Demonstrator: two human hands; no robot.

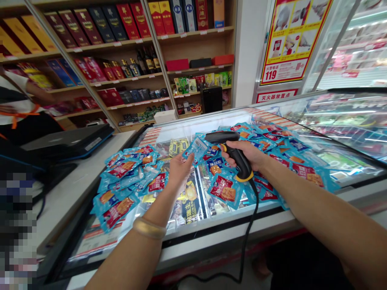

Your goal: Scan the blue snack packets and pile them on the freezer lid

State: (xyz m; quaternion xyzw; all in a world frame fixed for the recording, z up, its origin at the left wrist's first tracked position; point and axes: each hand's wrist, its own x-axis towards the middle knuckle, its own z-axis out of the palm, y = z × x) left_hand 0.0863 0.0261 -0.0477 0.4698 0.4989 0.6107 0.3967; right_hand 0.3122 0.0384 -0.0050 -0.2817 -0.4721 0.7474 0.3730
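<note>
My left hand (pixel 180 169) pinches a blue snack packet (pixel 197 150) at its lower left edge, with the packet's printed back turned up. In my right hand (pixel 246 154) is a black and yellow barcode scanner (pixel 240 164), gripped by its handle, its head pointing left toward that packet. A cord (pixel 251 217) runs down from the handle past the counter edge. Under and around the right hand lies a large heap of blue snack packets (pixel 225 189) with red or dark blue labels. A second pile of such packets (pixel 121 169) lies left of my left hand.
The packets rest on a glass-topped freezer (pixel 211 225) with goods inside. A dark machine (pixel 69 141) stands on the left counter, with a person (pixel 22 100) behind it. Shelves (pixel 193 34) of boxes and bottles line the back. A cable (pixel 320 137) crosses the glass on the right.
</note>
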